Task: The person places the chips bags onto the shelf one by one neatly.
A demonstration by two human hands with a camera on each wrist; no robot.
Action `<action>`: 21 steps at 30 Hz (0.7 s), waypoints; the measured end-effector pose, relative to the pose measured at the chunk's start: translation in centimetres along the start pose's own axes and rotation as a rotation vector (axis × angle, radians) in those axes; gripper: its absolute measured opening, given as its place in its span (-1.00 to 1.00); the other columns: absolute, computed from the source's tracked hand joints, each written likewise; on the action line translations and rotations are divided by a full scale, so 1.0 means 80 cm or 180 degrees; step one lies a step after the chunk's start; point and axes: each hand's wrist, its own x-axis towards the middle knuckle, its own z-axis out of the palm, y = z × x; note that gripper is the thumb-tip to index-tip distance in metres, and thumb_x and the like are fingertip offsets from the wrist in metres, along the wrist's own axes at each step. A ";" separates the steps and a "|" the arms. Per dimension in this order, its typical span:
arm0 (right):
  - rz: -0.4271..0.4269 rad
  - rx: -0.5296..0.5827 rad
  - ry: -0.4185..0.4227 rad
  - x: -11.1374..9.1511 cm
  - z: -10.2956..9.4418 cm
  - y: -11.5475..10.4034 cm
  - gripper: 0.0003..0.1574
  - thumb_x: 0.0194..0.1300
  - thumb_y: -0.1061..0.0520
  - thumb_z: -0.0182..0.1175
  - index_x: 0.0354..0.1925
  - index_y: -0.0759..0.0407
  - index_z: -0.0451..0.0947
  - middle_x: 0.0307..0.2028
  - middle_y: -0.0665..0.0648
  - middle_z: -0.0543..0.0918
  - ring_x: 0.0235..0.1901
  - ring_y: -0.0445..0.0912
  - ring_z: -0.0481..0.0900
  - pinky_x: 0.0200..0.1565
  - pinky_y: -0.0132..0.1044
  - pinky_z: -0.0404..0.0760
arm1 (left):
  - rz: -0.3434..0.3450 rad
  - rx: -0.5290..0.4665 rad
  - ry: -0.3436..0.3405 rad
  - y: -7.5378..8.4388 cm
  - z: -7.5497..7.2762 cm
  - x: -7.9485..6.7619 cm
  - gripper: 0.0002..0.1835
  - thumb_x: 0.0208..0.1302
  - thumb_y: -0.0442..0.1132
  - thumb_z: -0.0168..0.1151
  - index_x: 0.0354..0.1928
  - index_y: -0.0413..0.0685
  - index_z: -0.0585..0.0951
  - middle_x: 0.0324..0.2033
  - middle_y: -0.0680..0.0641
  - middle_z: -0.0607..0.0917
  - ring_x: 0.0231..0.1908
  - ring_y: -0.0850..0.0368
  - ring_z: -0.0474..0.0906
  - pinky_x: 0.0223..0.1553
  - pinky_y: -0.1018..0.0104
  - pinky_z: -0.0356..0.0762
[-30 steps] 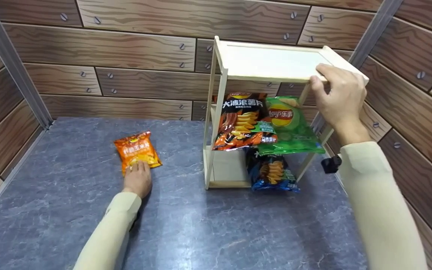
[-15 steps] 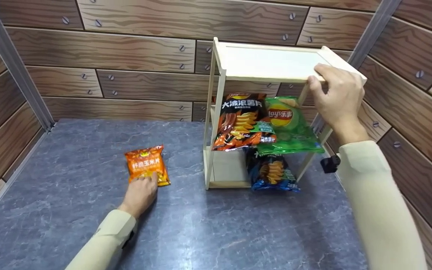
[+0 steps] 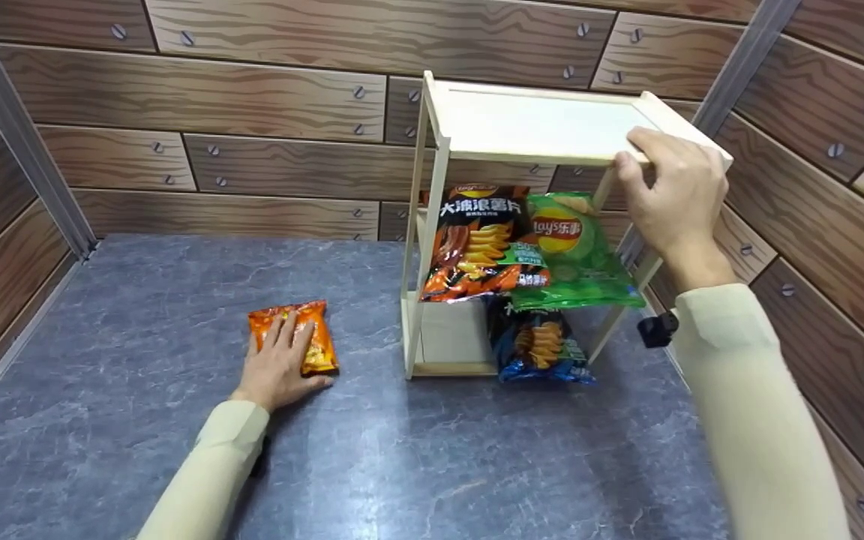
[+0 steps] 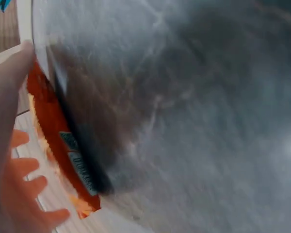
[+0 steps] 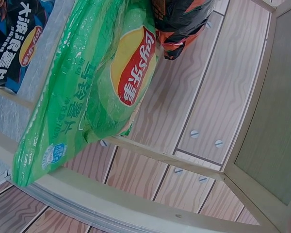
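Note:
An orange bag of corn chips (image 3: 319, 349) lies on the grey table to the left of a small wooden shelf rack (image 3: 537, 124). My left hand (image 3: 276, 371) is over its lower left part with the fingers straight and spread and the thumb out to the right. In the left wrist view the bag (image 4: 53, 116) shows edge-on beside the thumb; whether the fingers touch it I cannot tell. At the rack's front right corner my right hand (image 3: 678, 199) grips the top board, thumb at the front edge and fingers over the top.
On the rack's middle level lean a black-and-orange bag of chips (image 3: 481, 247) and a green Lay's bag (image 3: 574, 251). A black-and-blue chip bag (image 3: 541, 341) sits on the bottom level, right side. Wood-patterned walls (image 3: 267, 97) enclose the table at the back and sides.
The orange bag has been drawn rightward and nearer to me by the left hand. The left fingers have since straightened and spread over it. My right hand stays on the rack.

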 end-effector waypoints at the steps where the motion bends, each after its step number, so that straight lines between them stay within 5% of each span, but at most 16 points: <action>1: -0.0001 0.0000 -0.0007 0.000 0.000 0.000 -0.35 0.28 -0.25 -0.03 0.01 0.13 0.70 0.05 0.12 0.73 0.09 0.14 0.64 0.14 0.09 0.38 | -0.0048 0.0001 -0.0053 0.001 0.001 0.000 0.05 0.14 0.32 0.30 0.53 -0.06 0.15 0.53 -0.29 0.06 0.51 -0.32 -0.01 0.36 -0.52 -0.03; 9: -0.0004 0.0009 -0.0004 -0.001 0.000 0.001 -0.34 0.28 -0.27 -0.04 0.00 0.13 0.70 0.04 0.12 0.73 0.08 0.14 0.64 0.14 0.10 0.37 | 0.0063 0.0322 0.0285 0.020 0.013 -0.009 -0.29 0.30 -0.15 0.27 0.45 -0.12 0.29 0.40 -0.31 0.36 0.38 -0.35 0.28 0.22 -0.53 0.25; 16: -0.0078 0.0000 0.0026 0.000 0.001 0.002 -0.35 0.29 -0.27 -0.04 -0.03 0.14 0.69 0.01 0.12 0.75 0.04 0.16 0.66 0.07 0.13 0.39 | 0.0275 0.0280 0.0605 0.031 0.017 -0.023 -0.43 0.33 -0.28 0.17 0.39 -0.15 0.38 0.30 -0.31 0.49 0.30 -0.35 0.40 0.15 -0.48 0.37; 21: -0.0005 0.0013 0.0003 -0.001 0.000 0.000 -0.35 0.28 -0.27 -0.03 -0.01 0.12 0.70 0.03 0.10 0.74 0.06 0.15 0.65 0.11 0.12 0.38 | 0.0332 0.0350 0.0620 0.036 0.013 -0.028 -0.43 0.32 -0.35 0.16 0.38 -0.15 0.39 0.27 -0.29 0.52 0.27 -0.31 0.44 0.14 -0.43 0.42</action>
